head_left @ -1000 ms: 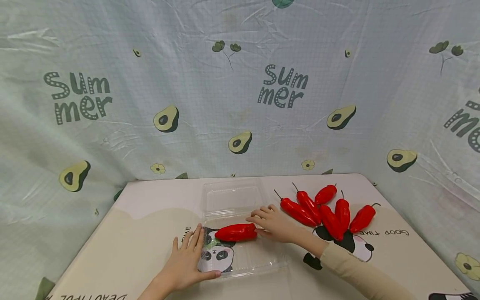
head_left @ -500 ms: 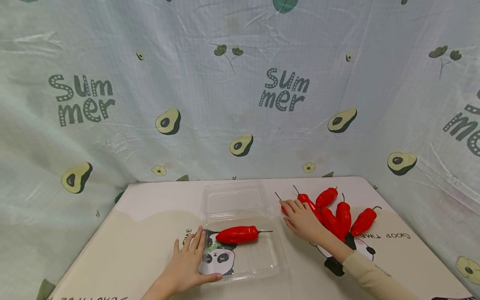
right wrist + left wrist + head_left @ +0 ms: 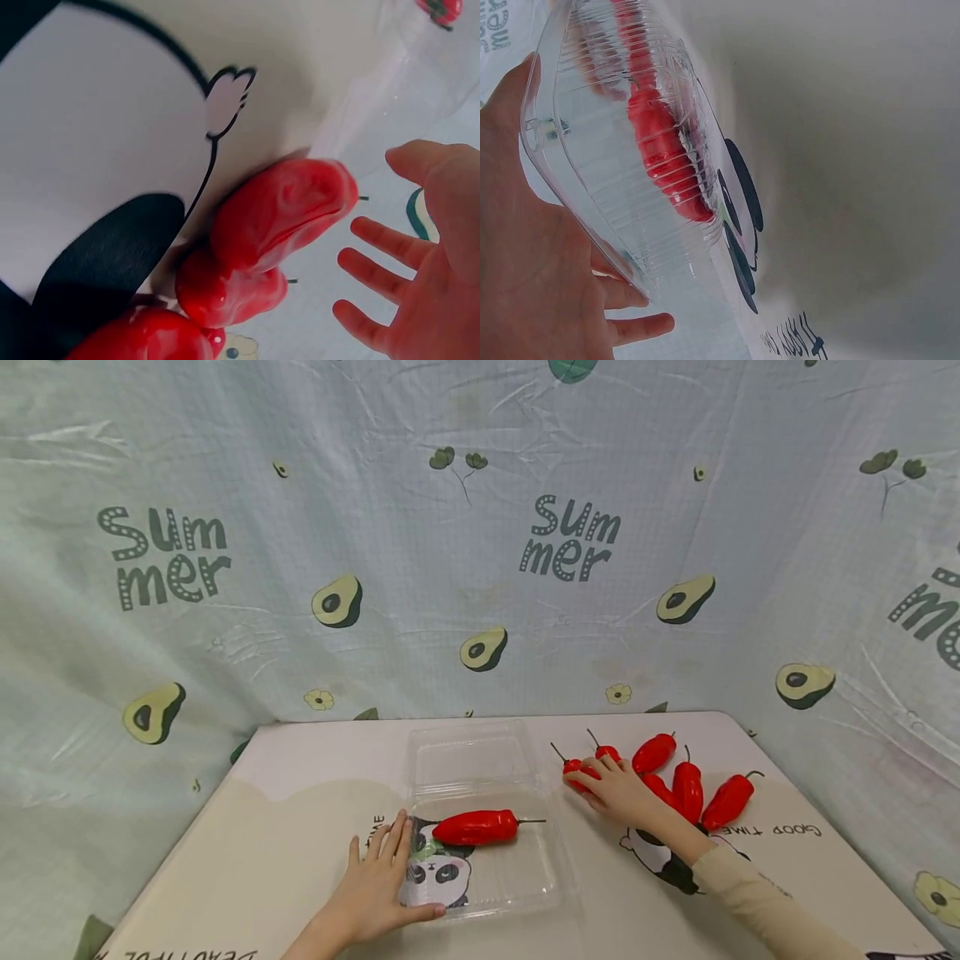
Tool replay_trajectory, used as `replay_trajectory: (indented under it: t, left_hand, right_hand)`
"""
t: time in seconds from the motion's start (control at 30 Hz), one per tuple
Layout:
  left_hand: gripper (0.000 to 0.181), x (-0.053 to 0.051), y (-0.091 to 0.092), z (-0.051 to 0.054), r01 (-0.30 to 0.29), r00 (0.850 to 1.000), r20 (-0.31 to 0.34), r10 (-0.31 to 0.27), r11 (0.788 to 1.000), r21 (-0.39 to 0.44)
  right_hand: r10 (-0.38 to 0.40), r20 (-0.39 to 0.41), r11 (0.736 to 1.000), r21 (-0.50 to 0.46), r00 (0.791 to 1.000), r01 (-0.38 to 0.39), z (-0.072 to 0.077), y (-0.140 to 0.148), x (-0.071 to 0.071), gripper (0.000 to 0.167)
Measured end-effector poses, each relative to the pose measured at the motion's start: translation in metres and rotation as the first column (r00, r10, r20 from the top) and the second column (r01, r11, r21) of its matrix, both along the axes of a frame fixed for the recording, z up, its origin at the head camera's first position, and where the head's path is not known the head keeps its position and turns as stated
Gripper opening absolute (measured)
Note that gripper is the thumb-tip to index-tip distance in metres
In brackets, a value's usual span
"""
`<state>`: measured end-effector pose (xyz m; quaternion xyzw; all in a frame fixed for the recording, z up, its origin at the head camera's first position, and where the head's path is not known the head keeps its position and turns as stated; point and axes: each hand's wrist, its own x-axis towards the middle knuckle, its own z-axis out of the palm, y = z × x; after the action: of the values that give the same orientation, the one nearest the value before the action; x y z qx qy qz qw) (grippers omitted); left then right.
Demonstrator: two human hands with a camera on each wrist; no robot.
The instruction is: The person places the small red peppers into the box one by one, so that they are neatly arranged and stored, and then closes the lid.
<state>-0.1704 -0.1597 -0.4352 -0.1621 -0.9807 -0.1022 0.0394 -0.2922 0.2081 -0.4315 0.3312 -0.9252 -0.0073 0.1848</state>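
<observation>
At the far edge of the surface (image 3: 292, 843), a printed curtain (image 3: 420, 568) is rising, and the folded-back lid (image 3: 472, 758) is lying close to that edge. To the left, a broad stretch of room is running from the clear container (image 3: 517, 887) toward the left edge; a narrower strip is separating the container's right wall from six loose red peppers, which are spreading toward the right edge.

The left hand (image 3: 369, 889) is bracing the container at its left wall and near corner, its grip spreading wide with straight fingers. The right hand (image 3: 624, 795) is hanging over the leftmost pepper (image 3: 572, 767), near its stem end; its grip is standing wide, the thumb set apart from the fingers, and whether they are touching the pepper cannot be told.

Inside the container's base, one red pepper (image 3: 477, 827) is lying crosswise, its stem pointing right, and a printed panda (image 3: 437, 878) is showing through the plastic.
</observation>
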Motion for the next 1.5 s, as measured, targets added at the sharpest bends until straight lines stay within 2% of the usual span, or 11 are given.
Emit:
replay_trajectory:
  t: [0.23,0.4,0.8,1.07,1.5]
  left_hand:
    - [0.113,0.001,0.000,0.000,0.001,1.000,0.008,-0.001,1.000,0.001]
    - [0.113,0.002,0.001,0.001,0.000,1.000,0.006,0.000,1.000,0.002]
    - [0.111,0.001,0.004,0.004,-0.008,0.999,0.034,0.008,1.000,0.002]
    - [0.113,0.001,0.005,0.007,-0.004,0.999,0.042,0.004,1.000,0.006]
    - [0.112,0.003,0.004,0.007,-0.018,0.999,0.047,0.018,1.000,0.006]
  right_hand:
    - [-0.014,0.054,0.999,0.046,0.998,0.011,-0.001,0.004,-0.002,0.037]
    - [-0.031,0.052,0.998,0.054,0.998,0.028,-0.003,0.006,-0.005,0.038]
    - [-0.128,0.060,0.986,0.113,0.990,0.120,-0.006,0.011,-0.017,0.040]
    - [-0.171,0.115,0.980,0.125,0.979,0.156,-0.001,0.010,-0.016,0.037]
    - [-0.152,0.253,0.983,0.141,0.955,0.119,0.008,0.012,-0.014,0.044]
